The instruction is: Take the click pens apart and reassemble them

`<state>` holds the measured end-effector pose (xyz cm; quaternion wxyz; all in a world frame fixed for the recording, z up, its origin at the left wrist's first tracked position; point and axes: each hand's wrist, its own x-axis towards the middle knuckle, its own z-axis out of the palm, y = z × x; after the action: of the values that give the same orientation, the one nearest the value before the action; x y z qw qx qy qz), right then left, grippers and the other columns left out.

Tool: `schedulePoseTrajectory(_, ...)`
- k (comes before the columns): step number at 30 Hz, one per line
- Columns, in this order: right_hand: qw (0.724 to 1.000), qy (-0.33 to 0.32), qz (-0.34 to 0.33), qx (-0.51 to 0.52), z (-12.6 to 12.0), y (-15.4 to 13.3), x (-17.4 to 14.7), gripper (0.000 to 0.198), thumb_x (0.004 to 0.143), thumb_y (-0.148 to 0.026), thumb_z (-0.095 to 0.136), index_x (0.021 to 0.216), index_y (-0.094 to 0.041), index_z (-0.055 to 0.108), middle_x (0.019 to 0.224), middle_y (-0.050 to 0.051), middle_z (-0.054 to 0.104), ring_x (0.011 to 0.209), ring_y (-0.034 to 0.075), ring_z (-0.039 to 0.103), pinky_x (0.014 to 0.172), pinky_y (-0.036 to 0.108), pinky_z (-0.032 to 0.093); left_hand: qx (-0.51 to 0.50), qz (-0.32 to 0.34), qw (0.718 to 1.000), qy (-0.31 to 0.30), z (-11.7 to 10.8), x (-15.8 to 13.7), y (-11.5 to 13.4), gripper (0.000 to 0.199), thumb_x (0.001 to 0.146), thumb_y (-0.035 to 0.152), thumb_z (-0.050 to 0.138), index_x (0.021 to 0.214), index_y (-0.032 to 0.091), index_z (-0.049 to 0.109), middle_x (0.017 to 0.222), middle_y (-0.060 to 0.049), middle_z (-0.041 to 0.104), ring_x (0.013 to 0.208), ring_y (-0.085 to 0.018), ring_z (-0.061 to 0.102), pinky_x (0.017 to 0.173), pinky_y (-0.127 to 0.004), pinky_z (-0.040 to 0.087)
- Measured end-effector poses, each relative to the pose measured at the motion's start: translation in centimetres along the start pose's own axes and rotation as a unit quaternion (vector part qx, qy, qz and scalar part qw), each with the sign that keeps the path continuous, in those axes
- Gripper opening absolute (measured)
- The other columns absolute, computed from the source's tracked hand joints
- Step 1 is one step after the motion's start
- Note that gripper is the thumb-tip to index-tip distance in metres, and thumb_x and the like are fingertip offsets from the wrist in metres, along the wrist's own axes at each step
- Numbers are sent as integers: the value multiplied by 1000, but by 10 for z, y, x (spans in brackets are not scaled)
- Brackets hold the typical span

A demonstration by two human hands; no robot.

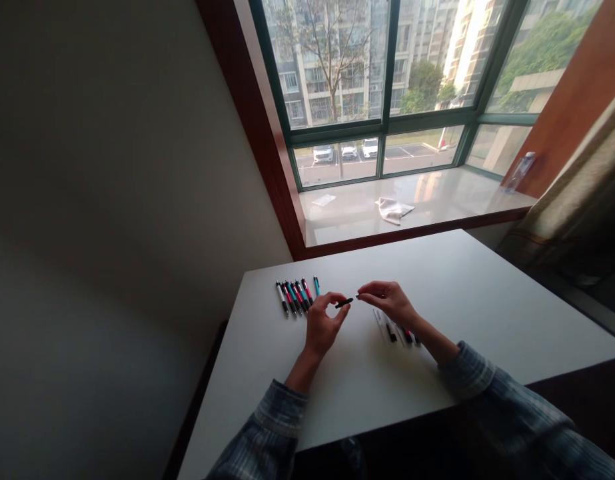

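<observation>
Between thumb and forefinger, my left hand [325,323] pinches a short black pen grip section [344,303] above the white table. Close to its right end, my right hand [390,300] pinches a small silvery pen tip [358,296]; a slight gap seems to lie between the two pieces. Beyond my left hand, several pens [293,297] in white, red and teal with black grips lie side by side, and a teal pen barrel [316,285] lies at the right of that row. Under my right hand are loose pen parts [391,332], clear, black and red, partly hidden by the wrist.
The white table [267,387] meets a wall on the left and a window sill [347,220] at the back. On the sill lie a crumpled white cloth [394,210] and a flat white piece [324,200]; a clear bottle [520,173] stands tilted-looking at the right. A curtain [572,180] hangs beside it.
</observation>
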<state>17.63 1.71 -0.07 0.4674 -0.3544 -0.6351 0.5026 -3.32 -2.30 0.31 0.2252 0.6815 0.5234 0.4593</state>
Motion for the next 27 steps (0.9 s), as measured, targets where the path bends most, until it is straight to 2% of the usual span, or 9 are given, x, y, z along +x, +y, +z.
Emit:
schedulePoseTrajectory(5,1000,-2,-6,-4,2,11,-2,34,81,-48,81,98,-19,80,97,8,81,89,24,77,85,39,62,5,7,1000,-8,1,0,2,10,88,30,73,95,24,72,96,-3,75,92,-23,67,85,-38,51)
schedulePoseTrajectory(14,1000,-21,-1,-5,2,13,-2,36,83,-50,79,100,-19,79,98,9,81,89,24,76,84,38,61,13,15,1000,-15,1,1,4,8,88,29,73,94,24,71,95,-2,74,91,-22,67,86,-37,51)
schedulePoseTrajectory(17,999,-21,-15,-47,2,11,-3,34,86,-52,76,98,-19,78,93,7,80,85,23,75,80,36,60,9,16,1000,-15,0,2,5,8,88,29,73,94,24,71,94,-3,75,92,-23,67,87,-39,52)
schedulePoseTrajectory(21,985,-8,-30,-167,1,6,-5,36,96,-53,63,85,-20,76,78,4,77,70,19,69,70,33,56,6,21,999,-25,0,2,6,7,87,30,74,92,25,72,95,-4,75,95,-25,68,88,-41,53)
schedulePoseTrajectory(25,978,-32,-60,-195,0,0,-6,33,96,-51,62,105,-21,72,89,5,76,76,19,69,69,32,55,7,25,999,-26,-1,2,6,7,87,30,74,93,25,72,95,-4,76,94,-25,68,87,-41,54)
schedulePoseTrajectory(27,974,-46,-73,-209,0,-1,-7,31,98,-49,60,99,-20,71,87,5,75,74,19,67,69,31,53,8,27,999,-27,-1,2,7,7,87,29,74,92,25,72,95,-4,76,94,-25,68,87,-40,54)
